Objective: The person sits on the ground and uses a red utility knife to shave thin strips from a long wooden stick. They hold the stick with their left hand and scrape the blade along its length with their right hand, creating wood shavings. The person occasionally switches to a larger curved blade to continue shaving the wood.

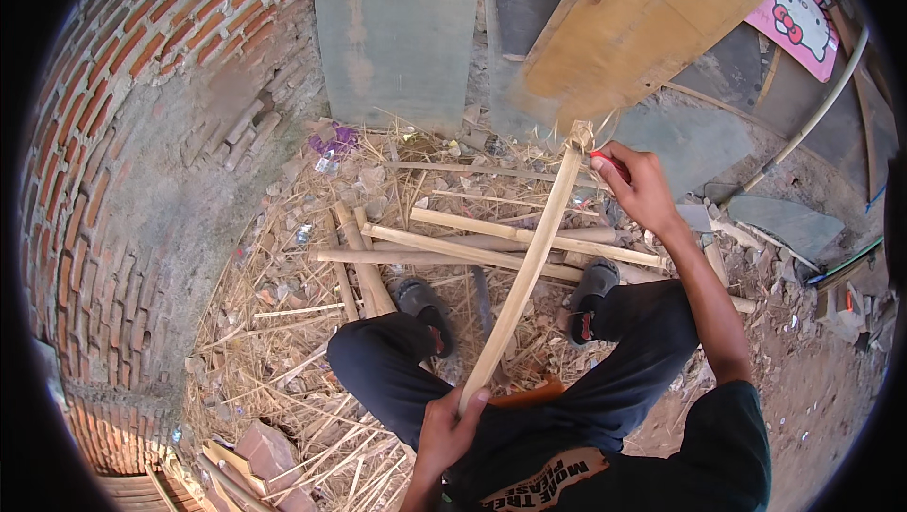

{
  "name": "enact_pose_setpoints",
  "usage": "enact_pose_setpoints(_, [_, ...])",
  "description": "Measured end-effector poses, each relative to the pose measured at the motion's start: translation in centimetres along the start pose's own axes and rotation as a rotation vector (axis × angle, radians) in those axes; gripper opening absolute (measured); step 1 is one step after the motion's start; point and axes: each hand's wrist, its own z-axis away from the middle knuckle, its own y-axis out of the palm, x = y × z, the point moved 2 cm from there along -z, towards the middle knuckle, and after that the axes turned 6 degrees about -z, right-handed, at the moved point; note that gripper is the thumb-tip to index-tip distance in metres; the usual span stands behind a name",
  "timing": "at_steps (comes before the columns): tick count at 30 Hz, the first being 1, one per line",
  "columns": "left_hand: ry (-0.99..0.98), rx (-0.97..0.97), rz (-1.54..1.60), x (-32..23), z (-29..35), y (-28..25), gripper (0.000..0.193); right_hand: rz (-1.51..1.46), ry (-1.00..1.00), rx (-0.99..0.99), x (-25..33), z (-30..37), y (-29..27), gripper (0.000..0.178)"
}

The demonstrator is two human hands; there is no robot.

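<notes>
The left hand (451, 431) is closed round the near end of a bamboo strip (521, 295), and a firm grip there should stop it twisting; the right hand (641, 189) grips a red-handled tool (614, 166) at the strip's knobbly far end, its working edge too small to make out; short, shallow strokes away from the body would probably suit that joint; the strip slants up between the dark shoes (421, 303); other bamboo pieces (453, 247) lie below on straw-littered ground (283, 356).

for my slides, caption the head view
Left hand holding one end of a bamboo strip, right hand gripping a red object near the other.
</notes>
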Motion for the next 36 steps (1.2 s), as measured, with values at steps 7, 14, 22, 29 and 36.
enact_pose_setpoints(7, [-0.049,0.076,0.136,1.6,-1.3,-0.9,0.037,-0.882,0.496,0.302,-1.7,-0.3,0.4,0.041])
enact_pose_setpoints(14, [0.011,0.062,-0.045,0.2,-2.2,-1.6,0.036,-0.799,0.414,0.257,-2.1,-0.3,1.3,0.04])
enact_pose_setpoints(22, [0.061,0.184,-0.311,-1.2,-3.3,-1.1,0.042,-0.795,0.448,0.2,-0.7,0.6,2.7,0.029])
enact_pose_setpoints(29, [0.266,0.109,-0.125,-3.4,-6.5,-0.3,0.047,-0.704,0.392,0.157,0.5,0.9,2.9,0.034])
enact_pose_setpoints(36, [0.105,0.235,0.345,-5.0,-9.6,4.1,0.029,-0.639,0.327,0.129,0.9,0.9,2.7,0.039])
